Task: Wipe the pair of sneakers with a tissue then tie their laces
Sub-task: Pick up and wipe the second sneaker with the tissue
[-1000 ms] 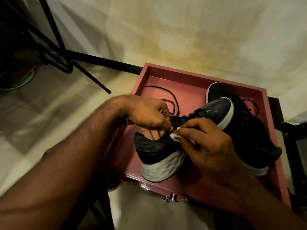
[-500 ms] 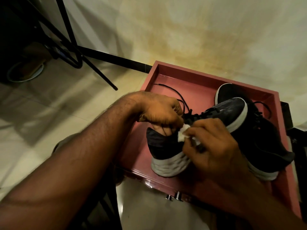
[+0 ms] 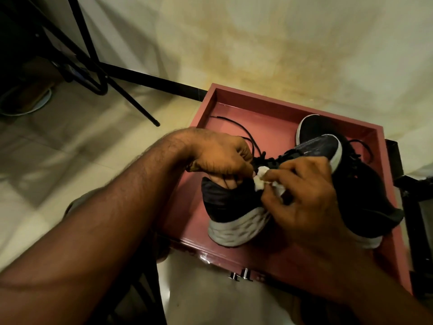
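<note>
The right fingers point(image 3: 273, 178) pinch a crumpled white tissue point(image 3: 260, 181) and press it to the collar of a black sneaker point(image 3: 230, 205), just beside the laces point(image 3: 257, 153). The right hand point(image 3: 307, 198) sits over the middle of that shoe and hides most of its side. The left fingers point(image 3: 225, 182) are curled together, their tips tucked down into the shoe's opening at the heel, gripping its rim. The left hand point(image 3: 218, 156) sits above the heel, with the bare forearm running back to the lower left.

This sneaker is tilted, heel toward the person, its white sole point(image 3: 236, 231) turned outward and its toe lifted toward the far right. Its loose black laces trail up and left across the floor of a pink tray point(image 3: 269, 106). Whether the heel touches the tray floor I cannot tell.

The 2nd sneaker point(image 3: 365, 198) lies just behind and to the right, inside the same tray, partly hidden by the right hand and by the 1st shoe's toe. Its laces point(image 3: 360, 146) look untied too.

The tray stands against a stained cream wall point(image 3: 281, 48). 2 small metal knobs point(image 3: 239, 275) stick out below its near edge. To the left is pale tiled floor point(image 3: 70, 148), with black metal legs point(image 3: 131, 99) crossing it.
</note>
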Demonstrator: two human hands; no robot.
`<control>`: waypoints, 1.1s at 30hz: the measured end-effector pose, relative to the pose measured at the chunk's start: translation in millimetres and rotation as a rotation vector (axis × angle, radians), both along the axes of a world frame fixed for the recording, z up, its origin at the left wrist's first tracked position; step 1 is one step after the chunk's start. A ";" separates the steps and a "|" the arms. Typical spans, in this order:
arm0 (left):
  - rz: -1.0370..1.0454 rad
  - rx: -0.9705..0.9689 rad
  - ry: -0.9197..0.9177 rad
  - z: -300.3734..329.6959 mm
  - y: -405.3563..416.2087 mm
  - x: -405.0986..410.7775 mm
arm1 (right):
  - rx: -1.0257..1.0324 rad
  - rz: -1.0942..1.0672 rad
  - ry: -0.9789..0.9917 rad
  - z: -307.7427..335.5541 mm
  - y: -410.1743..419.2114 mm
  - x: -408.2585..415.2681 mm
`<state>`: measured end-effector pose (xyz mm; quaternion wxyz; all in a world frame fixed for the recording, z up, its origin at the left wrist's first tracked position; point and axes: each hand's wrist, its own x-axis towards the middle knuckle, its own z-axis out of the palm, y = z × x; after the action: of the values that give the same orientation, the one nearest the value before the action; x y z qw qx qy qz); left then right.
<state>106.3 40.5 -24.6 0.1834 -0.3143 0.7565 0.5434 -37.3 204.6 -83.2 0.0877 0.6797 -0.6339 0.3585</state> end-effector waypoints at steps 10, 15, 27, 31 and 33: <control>-0.040 0.064 0.040 4.1 -2.4 1.4 | 0.005 0.356 0.155 -1.0 11.2 41.4; -0.089 -0.029 0.024 8.7 -0.9 1.1 | 0.041 0.316 0.394 -9.5 13.1 58.5; 0.030 -0.034 -0.010 6.2 -4.8 3.6 | -0.061 0.223 0.171 -0.9 2.1 -4.0; 0.034 -0.052 -0.076 1.8 -3.0 1.1 | -0.013 0.238 0.073 -8.1 5.1 19.2; 0.032 -0.083 -0.118 1.6 -3.5 3.6 | 0.007 0.283 0.083 -6.1 3.5 22.0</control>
<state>109.9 36.9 -23.0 0.2056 -0.3651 0.7611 0.4951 -15.3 208.1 -89.3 0.0601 0.7768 -0.5290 0.3364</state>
